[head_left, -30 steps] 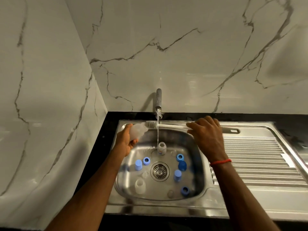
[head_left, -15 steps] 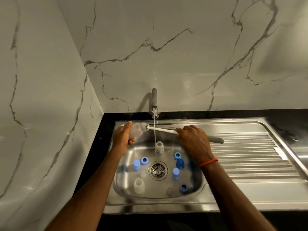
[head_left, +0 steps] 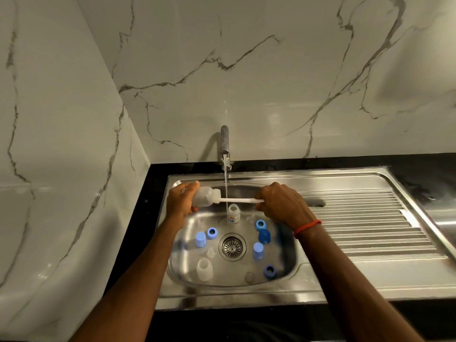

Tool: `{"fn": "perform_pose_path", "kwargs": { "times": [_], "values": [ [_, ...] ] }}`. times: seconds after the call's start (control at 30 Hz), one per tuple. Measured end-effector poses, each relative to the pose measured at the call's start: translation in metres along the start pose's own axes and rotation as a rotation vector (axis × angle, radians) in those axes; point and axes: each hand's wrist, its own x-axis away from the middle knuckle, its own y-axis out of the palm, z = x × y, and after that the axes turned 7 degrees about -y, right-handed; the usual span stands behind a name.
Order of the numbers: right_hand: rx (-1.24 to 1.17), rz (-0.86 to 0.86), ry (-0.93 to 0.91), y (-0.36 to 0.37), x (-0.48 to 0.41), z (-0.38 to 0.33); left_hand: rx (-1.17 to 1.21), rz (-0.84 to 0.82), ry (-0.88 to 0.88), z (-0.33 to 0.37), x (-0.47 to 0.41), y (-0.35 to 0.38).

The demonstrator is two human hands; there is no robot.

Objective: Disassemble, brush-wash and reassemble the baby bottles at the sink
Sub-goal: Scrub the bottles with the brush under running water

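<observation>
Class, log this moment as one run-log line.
step: brushing | left hand: holds bottle sideways | right hand: brush in bottle mouth | tap: running

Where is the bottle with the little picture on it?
The printed bottle stands upright at the back of the sink basin, beside the falling water stream, just behind the drain.

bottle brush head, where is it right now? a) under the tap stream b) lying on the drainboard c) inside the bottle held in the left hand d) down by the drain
c: the bottle brush runs from the right hand into the mouth of the bottle gripped sideways by the left hand.
</observation>
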Motion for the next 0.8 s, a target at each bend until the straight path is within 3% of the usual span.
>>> {"fn": "perform_pose_path", "kwargs": {
  "times": [0.17, 0.33, 0.5, 0.6, 0.7, 0.8],
  "values": [
    [0.12, 0.063, 0.013, -0.007, 0.004, 0.001, -0.086, 0.101, 0.005, 0.003, -0.003, 0.002],
    [-0.012, 0.059, 0.05, 0.001, 0.011, 0.01, 0.018, 0.174, -0.082, 0.003, -0.008, 0.005],
    [-0.243, -0.021, 0.008, 0.006, 0.021, 0.027, 0.24, 0.211, -0.293, -0.004, -0.008, 0.001],
    [-0.286, 0.009, 0.013, 0.004, 0.031, 0.046, 0.528, 0.233, -0.43, -0.012, -0.008, -0.016],
    [-0.349, 0.074, 0.002, 0.006, 0.034, 0.046, 0.861, 0.071, -0.467, -0.02, -0.005, -0.024],
    [-0.446, 0.121, -0.021, 0.018, 0.027, 0.025, 1.007, -0.185, -0.49, -0.019, 0.01, -0.016]
  ]
}}
